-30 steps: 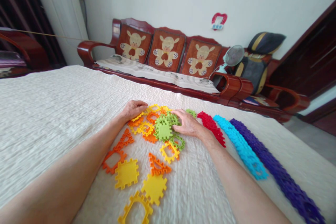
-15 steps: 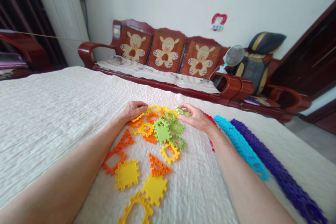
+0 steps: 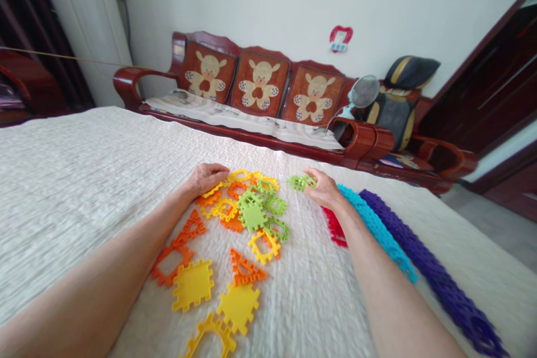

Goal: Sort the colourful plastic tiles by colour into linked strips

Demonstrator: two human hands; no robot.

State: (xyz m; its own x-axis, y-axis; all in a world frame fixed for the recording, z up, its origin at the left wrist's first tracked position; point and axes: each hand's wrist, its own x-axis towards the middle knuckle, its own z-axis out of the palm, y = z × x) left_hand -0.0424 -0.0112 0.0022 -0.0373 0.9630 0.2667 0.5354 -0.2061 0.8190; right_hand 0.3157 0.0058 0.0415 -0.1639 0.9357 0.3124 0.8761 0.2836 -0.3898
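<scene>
My right hand (image 3: pixel 324 188) pinches a green toothed plastic building piece (image 3: pixel 299 182), apart from the pile and to its right. At the pile's far left edge rests my left hand (image 3: pixel 207 178), fingers curled, next to a yellow piece (image 3: pixel 212 189); what its fingertips hold, if anything, is hidden. The heap mixes yellow, orange and green interlocking pieces, among them a solid green piece (image 3: pixel 253 216) on top and an orange frame (image 3: pixel 237 189). Nearer me lie an orange triangle (image 3: pixel 245 268), a solid yellow square (image 3: pixel 193 285) and another yellow square (image 3: pixel 239 306).
Red pieces (image 3: pixel 335 229) lie beside my right forearm. Beyond them run a long light-blue row (image 3: pixel 380 232) and a purple row (image 3: pixel 428 263) of pieces. All rest on a white quilted cover (image 3: pixel 84 173). A wooden sofa (image 3: pixel 369 140) with a small fan (image 3: pixel 364 92) stands behind.
My right hand has moved right, carrying the green piece away from the pile's edge. More of the red pieces shows now. My left hand stays by the pile; the view has shifted slightly.
</scene>
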